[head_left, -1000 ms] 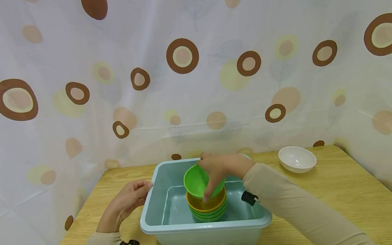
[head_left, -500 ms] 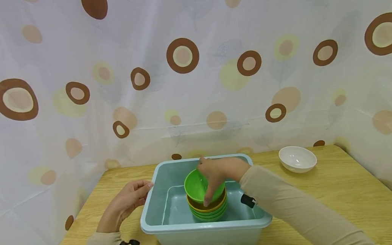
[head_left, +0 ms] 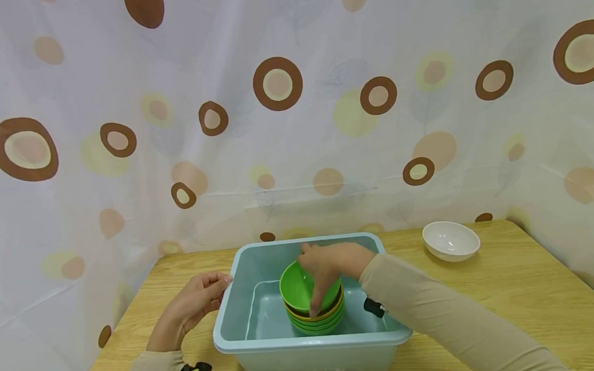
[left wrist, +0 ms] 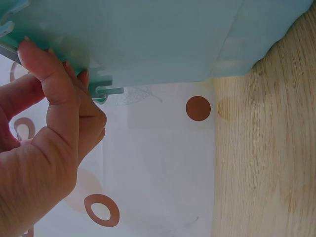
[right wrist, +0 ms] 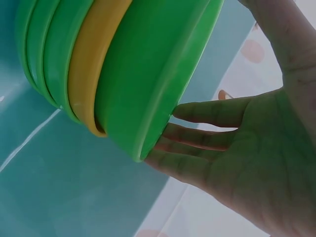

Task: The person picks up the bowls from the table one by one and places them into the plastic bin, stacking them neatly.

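A light blue plastic basin (head_left: 314, 357) stands on the table with a stack of bowls inside. My right hand (head_left: 331, 266) grips the top green bowl (head_left: 295, 289) across its rim, thumb at the near side and fingers at the far side. In the right wrist view that green bowl (right wrist: 143, 64) sits partly inside a yellow bowl (right wrist: 89, 64), standing further out than the others. Below the yellow one are several green bowls (head_left: 314, 328). My left hand (head_left: 196, 302) holds the basin's left rim; in the left wrist view its fingers (left wrist: 61, 94) curl at the rim.
A white bowl (head_left: 451, 241) stands on the wooden table (head_left: 517, 296) at the back right, beyond the basin. A patterned curtain (head_left: 294, 140) hangs behind the table and along both sides.
My right hand has lowered the top green bowl, so it sits deeper in the yellow bowl and straighter. The left hand has stayed at the basin's rim.
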Tool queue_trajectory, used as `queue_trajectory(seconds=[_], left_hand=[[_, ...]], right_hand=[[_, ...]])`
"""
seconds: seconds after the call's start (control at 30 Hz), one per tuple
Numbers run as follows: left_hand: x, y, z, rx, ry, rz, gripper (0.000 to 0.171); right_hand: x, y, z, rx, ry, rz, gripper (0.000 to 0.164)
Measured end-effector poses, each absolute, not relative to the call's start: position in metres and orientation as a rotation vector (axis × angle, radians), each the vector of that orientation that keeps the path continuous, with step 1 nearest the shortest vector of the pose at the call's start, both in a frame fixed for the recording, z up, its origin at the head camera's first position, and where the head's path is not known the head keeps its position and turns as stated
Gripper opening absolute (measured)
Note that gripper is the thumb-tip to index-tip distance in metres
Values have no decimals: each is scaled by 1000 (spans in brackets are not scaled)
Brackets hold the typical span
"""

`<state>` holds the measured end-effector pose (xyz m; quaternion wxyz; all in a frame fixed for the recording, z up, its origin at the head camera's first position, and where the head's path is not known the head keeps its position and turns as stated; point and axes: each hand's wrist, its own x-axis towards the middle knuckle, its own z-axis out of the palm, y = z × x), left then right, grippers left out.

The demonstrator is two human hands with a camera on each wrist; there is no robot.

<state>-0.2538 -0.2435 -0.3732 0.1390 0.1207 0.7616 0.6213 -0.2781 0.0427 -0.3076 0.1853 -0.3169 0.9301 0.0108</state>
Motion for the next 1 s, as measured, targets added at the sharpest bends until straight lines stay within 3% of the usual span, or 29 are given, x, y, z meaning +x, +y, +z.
queue_trajectory(seconds=[1.0], left_hand=[[-254, -243, -374, 345, 2200, 1796, 28]], right_hand=[[-277, 42, -319, -886, 2624, 72, 100]])
